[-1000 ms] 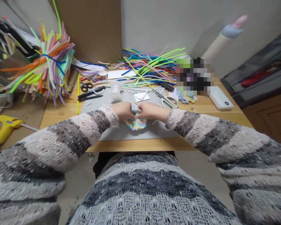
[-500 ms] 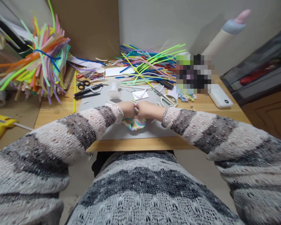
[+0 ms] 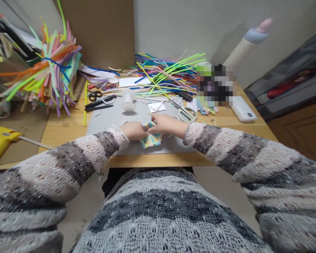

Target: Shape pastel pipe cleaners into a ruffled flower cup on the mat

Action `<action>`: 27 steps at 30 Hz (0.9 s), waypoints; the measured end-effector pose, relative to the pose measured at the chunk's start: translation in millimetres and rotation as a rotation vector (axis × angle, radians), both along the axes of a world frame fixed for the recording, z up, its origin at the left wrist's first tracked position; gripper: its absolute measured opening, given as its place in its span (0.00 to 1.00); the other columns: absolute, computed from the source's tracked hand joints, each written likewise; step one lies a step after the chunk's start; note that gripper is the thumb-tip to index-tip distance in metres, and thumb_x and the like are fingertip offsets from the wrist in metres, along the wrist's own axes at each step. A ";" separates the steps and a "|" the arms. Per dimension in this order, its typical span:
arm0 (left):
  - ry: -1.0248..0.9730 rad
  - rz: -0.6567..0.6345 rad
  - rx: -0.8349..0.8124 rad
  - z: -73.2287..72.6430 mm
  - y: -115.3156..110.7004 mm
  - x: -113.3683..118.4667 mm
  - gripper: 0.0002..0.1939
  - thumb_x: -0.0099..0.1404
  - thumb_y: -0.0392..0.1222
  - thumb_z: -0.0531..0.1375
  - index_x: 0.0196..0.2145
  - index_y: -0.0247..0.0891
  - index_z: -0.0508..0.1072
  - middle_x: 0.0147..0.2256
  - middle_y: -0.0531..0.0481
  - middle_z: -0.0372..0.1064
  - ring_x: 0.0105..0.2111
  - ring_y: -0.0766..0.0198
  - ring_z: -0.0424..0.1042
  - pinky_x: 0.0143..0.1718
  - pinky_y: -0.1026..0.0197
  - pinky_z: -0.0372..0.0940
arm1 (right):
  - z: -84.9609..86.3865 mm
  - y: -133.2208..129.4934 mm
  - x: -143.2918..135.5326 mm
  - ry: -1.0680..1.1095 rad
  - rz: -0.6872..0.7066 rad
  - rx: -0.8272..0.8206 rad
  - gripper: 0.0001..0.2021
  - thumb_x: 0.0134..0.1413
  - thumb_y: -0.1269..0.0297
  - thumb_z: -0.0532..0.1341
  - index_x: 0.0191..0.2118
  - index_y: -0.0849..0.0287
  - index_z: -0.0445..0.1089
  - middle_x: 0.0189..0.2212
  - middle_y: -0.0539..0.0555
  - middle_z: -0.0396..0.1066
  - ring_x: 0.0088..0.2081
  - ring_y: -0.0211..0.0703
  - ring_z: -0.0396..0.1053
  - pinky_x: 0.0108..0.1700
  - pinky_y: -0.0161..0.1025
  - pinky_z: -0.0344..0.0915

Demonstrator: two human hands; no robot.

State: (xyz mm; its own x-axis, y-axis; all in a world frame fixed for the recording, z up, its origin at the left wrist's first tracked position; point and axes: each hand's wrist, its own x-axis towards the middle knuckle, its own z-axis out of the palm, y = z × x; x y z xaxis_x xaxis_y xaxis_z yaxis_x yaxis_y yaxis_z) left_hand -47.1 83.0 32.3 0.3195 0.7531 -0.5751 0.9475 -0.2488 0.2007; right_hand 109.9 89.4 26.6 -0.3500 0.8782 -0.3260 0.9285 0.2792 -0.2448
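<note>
A small pastel piece [image 3: 151, 141], striped in yellow, blue and pink and soft-looking, is between my two hands over the grey mat. I cannot make out exactly what it is. My left hand [image 3: 135, 130] has its fingers closed at the piece's left edge. From the right, my right hand [image 3: 166, 124] grips the top of it, thumb and fingers bent round. Just beyond the hands lies a white card [image 3: 157, 106] with a pale curved strip on it. A clear spool [image 3: 128, 100] stands behind my left hand, and white-handled scissors [image 3: 186, 113] lie past my right.
The grey mat [image 3: 100, 121] covers the table's front. Black pens [image 3: 100, 102] and black-handled scissors [image 3: 94, 95] lie left. Loose pipe cleaners [image 3: 171, 72] fill the back; a large bundle [image 3: 55, 66] stands left, above a yellow glue gun [image 3: 4, 138]. A white device [image 3: 243, 109] is right.
My hands have moved a little apart, the left one sliding left and down. More of the pastel piece shows between them. The camera view has shifted slightly.
</note>
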 end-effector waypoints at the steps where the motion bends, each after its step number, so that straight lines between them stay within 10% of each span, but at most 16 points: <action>1: 0.028 -0.001 0.001 1.1 0.3 -2.5 0.28 0.58 0.63 0.53 0.37 0.34 0.77 0.34 0.35 0.75 0.40 0.49 0.73 0.37 0.59 0.64 | -1.4 -0.2 3.1 0.002 -0.009 -0.021 0.23 0.48 0.51 0.62 0.47 0.59 0.66 0.44 0.60 0.73 0.42 0.50 0.71 0.36 0.38 0.61; 8: -0.101 -0.109 0.183 -0.7 12.5 3.9 0.30 0.53 0.57 0.61 0.47 0.34 0.71 0.41 0.41 0.74 0.38 0.56 0.73 0.33 0.64 0.62 | -6.4 -5.4 1.7 0.017 -0.052 -0.067 0.26 0.44 0.47 0.65 0.46 0.57 0.67 0.40 0.58 0.74 0.39 0.49 0.71 0.33 0.37 0.59; 27: 0.111 -0.028 0.062 13.0 28.8 21.0 0.18 0.52 0.47 0.64 0.38 0.33 0.76 0.32 0.42 0.75 0.35 0.56 0.72 0.35 0.64 0.62 | -0.4 15.1 -14.1 -0.023 -0.044 -0.200 0.19 0.45 0.54 0.67 0.41 0.62 0.73 0.37 0.58 0.76 0.36 0.46 0.73 0.30 0.34 0.61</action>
